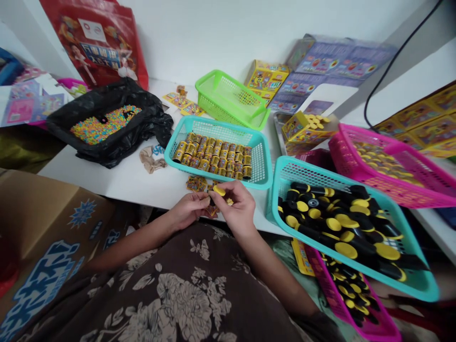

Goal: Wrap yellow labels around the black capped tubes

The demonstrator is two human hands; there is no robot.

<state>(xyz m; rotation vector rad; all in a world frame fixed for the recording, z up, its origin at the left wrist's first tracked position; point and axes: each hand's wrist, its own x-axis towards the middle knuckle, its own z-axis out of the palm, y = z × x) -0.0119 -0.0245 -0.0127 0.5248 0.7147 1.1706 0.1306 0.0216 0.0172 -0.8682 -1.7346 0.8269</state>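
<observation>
My right hand pinches a round yellow cap between thumb and fingers, just above the table's front edge. Close beside it, my left hand is closed, thumb against fingers; whatever it grips is too small to make out. Small printed labels lie on the table beyond my fingers, with more partly hidden under my hands. Behind them stands a turquoise basket with rows of small yellow-labelled cylinders. To the right, another turquoise basket holds many black cylinders with yellow caps.
At left, a black plastic bag lines a container of colourful pellets. A green basket and stacked boxes stand behind. Pink baskets sit at right. A cardboard box is at my left.
</observation>
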